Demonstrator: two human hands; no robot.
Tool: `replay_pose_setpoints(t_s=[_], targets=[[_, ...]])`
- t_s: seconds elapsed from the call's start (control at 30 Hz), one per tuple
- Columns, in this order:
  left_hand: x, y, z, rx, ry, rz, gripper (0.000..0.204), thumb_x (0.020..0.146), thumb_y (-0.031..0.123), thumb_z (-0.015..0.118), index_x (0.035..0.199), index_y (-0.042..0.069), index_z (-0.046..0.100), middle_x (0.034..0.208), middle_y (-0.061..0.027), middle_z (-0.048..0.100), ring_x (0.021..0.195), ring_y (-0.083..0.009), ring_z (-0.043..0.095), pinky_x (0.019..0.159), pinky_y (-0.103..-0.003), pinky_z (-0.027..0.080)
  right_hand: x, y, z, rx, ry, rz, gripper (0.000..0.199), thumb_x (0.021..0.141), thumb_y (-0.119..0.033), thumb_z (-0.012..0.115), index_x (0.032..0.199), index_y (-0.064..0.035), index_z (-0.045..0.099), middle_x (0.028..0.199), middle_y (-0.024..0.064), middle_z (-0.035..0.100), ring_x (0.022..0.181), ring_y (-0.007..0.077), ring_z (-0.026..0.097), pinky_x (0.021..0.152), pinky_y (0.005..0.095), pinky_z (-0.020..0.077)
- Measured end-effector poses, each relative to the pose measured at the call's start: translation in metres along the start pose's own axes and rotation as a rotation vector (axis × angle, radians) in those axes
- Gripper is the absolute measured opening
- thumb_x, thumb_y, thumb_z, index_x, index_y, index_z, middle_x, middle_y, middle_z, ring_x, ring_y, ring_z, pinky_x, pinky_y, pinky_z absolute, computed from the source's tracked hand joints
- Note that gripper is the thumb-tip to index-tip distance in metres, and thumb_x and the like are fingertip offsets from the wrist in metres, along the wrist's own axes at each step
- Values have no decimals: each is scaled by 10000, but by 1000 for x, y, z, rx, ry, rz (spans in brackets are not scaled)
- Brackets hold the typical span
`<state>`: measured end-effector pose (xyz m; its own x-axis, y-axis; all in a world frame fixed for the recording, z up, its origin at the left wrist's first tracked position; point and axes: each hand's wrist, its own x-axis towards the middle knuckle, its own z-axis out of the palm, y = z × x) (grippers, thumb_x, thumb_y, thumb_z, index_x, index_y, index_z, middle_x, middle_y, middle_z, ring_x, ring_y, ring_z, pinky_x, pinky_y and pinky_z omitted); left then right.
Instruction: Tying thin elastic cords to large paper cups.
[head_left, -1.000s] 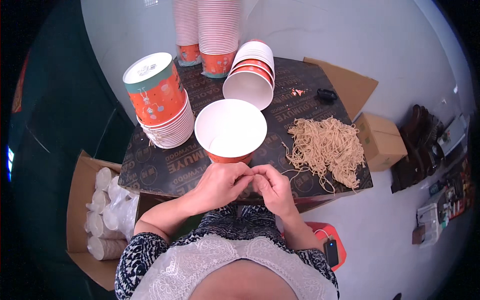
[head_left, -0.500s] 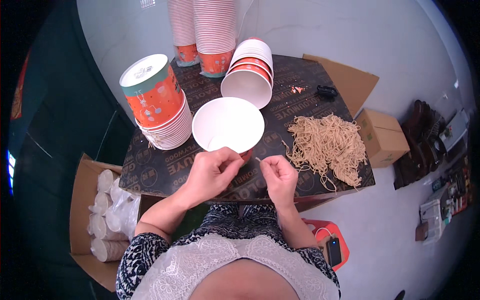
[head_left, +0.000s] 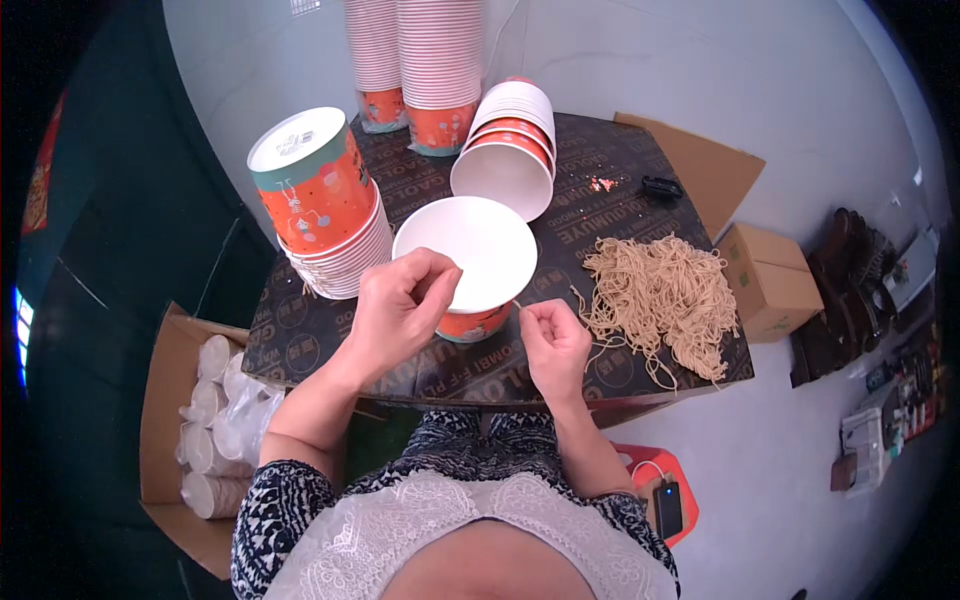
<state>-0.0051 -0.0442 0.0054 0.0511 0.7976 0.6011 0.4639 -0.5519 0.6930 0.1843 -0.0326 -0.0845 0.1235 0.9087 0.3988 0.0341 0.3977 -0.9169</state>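
Note:
A white-lined paper bucket [head_left: 490, 245] with an orange outside stands upright on the dark board tabletop in front of me. Over its near left rim, my left hand [head_left: 400, 305] is closed in a pinch; whatever lies between thumb and finger is too small to make out. My right hand [head_left: 555, 345], just right of the bucket's base, pinches a short tan end of string [head_left: 518, 305]. Further right lies a loose heap of tan string [head_left: 665, 305]. To the left rises a stack of upside-down orange buckets [head_left: 315, 200].
Nested buckets [head_left: 505, 175] lie on their side behind, with tall wrapped stacks [head_left: 440, 70] at the back. A black object [head_left: 660, 187] sits far right. Cardboard boxes stand left [head_left: 160, 400] and right [head_left: 770, 280]; a red stool [head_left: 685, 500] is at lower right.
My left hand has lifted up and left from the bucket's near rim, uncovering its orange side. My right hand has shifted slightly down, still pinched. The view has moved slightly.

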Motion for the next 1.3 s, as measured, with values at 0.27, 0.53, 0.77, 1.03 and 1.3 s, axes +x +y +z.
replay_pose_setpoints(t_s=[0.27,0.53,0.77,1.03,1.3], targets=[[20,1,-1,98,-142,-82,103,891,64,639,899,-37,656,730,-133,675,611,-189,651,572,-311,507,5,-4,6,-55,-10,-32,91,900,0,652,821,-7,607,628,-107,462,573,-27,369,495,165,290],[58,-18,12,194,-714,-12,320,858,99,627,1152,-23,659,1006,-194,699,935,-316,676,829,-398,521,8,0,10,-83,-8,-77,77,906,-2,639,834,1,612,626,-100,478,564,-27,381,490,172,300],[65,-26,27,150,-910,-2,202,853,107,610,981,-18,703,874,-195,706,825,-307,688,759,-388,520,10,-3,11,-51,-10,-86,53,907,-12,644,861,8,626,625,-93,488,567,-25,388,484,182,299],[54,-16,20,48,-601,-173,143,835,99,624,818,-37,666,699,-138,661,644,-210,629,623,-346,491,3,-3,-1,-152,-150,-36,119,940,-89,637,929,28,658,662,-36,549,610,19,444,525,212,365],[53,-5,24,-436,-623,-405,131,861,52,640,755,-22,625,702,-35,635,549,-45,515,458,-203,351,4,-2,-2,-94,-236,-107,172,967,-128,598,973,26,675,773,31,654,718,70,552,651,238,451]])
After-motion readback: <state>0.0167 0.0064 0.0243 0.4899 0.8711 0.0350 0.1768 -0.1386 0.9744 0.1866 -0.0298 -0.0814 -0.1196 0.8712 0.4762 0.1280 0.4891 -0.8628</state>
